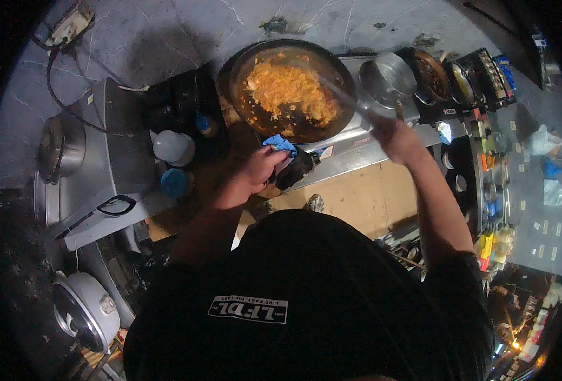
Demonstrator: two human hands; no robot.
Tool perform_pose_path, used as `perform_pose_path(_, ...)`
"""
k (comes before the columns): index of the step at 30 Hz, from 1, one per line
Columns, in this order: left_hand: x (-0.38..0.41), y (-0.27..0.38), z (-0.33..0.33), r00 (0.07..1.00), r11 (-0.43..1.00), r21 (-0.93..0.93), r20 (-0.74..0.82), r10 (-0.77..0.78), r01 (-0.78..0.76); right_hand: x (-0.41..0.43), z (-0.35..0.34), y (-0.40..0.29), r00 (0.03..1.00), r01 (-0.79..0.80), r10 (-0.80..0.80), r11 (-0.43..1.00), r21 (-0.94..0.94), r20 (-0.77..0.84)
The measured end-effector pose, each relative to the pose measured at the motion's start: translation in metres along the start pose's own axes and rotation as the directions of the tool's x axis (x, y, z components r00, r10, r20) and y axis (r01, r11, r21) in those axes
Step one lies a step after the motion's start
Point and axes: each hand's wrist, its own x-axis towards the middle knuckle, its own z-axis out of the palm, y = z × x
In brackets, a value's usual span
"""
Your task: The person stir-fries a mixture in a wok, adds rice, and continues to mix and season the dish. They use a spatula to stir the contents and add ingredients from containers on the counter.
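Observation:
Orange-yellow fried food, perhaps rice or egg, (285, 88) lies in a large dark wok (262, 126) on the metal stove. My left hand (262, 169) is closed on a blue cloth (279, 143) at the wok's near side, around what looks like its handle; the dark part under the cloth is partly hidden. At the wok's right, my right hand (395, 138) grips the handle of a long metal utensil (340, 93). The utensil reaches over the wok towards the food, and its blurred head cannot be made out.
A metal pot (388, 78) and several pans stand right of the wok. To the left are a white container (173, 147), a blue-lidded container (174, 183) and a steel pot (62, 147). A cable (50, 90) hangs at upper left. A rice cooker (88, 309) sits lower left.

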Motion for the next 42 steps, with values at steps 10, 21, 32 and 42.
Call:
perform_pose_path(10,0.005,-0.007,-0.007,0.999,0.998,0.051,-0.018,-0.034,0.035,-0.047,-0.042,-0.027,0.972,-0.125,0.162,0.969,-0.211,0.168)
perform_pose_path(21,0.003,-0.002,-0.004,0.999,1.000,0.009,0.044,-0.030,0.030,-0.038,-0.003,0.010,0.974,-0.169,0.141,0.974,0.154,0.175)
perform_pose_path(32,-0.003,0.005,0.002,0.999,0.997,0.054,0.016,-0.050,0.049,-0.075,-0.008,-0.010,0.977,-0.198,0.212,0.950,-0.242,0.033)
perform_pose_path(42,0.007,-0.002,-0.015,0.990,0.998,0.049,0.134,-0.043,0.037,-0.065,-0.038,-0.046,0.933,-0.338,0.356,0.917,-0.214,0.055)
